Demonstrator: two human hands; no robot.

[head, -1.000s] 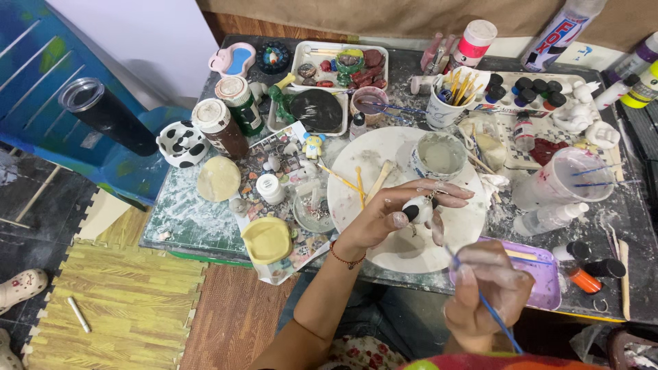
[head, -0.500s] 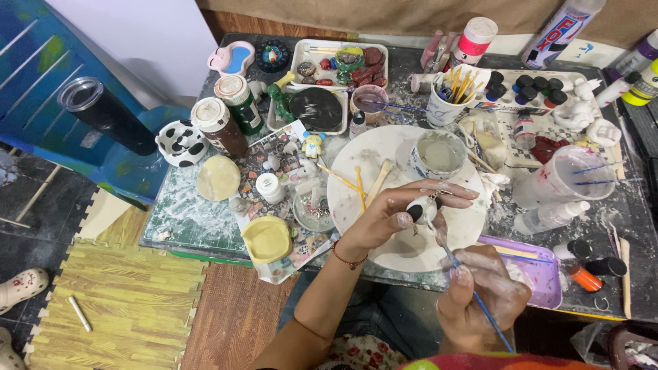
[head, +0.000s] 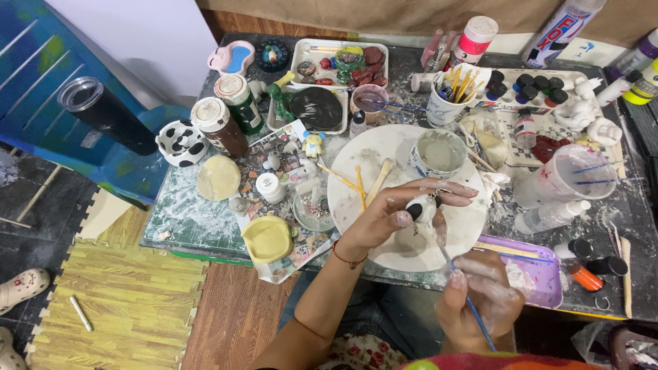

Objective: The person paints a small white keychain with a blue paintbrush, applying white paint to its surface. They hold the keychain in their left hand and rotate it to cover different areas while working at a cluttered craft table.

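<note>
Compared with the earlier frames, both hands have shifted only slightly: the right hand (head: 480, 298) has drawn a little closer to the figurine, while the left hand (head: 404, 212) keeps its place over the plate. Left-hand fingers are curled closed around a small white clay figurine with black patches (head: 419, 207), holding it above the near part of the round white plate (head: 377, 154). Right-hand fingers are pinched shut on a thin blue-handled brush (head: 478, 320), whose tip points up toward the underside of the figurine; whether the tip touches it cannot be told. A cup of grey water (head: 439, 152) stands on the plate just beyond the left hand. Two wooden sticks (head: 370, 183) lie on the plate to the left of the hand. A purple tray (head: 541, 274) lies beside the right hand, at the table's near edge. A yellow lid (head: 267, 238) rests on printed paper to the left of the plate. A black-and-white spotted bowl (head: 181, 142) sits farther left, well apart from the hands.
</note>
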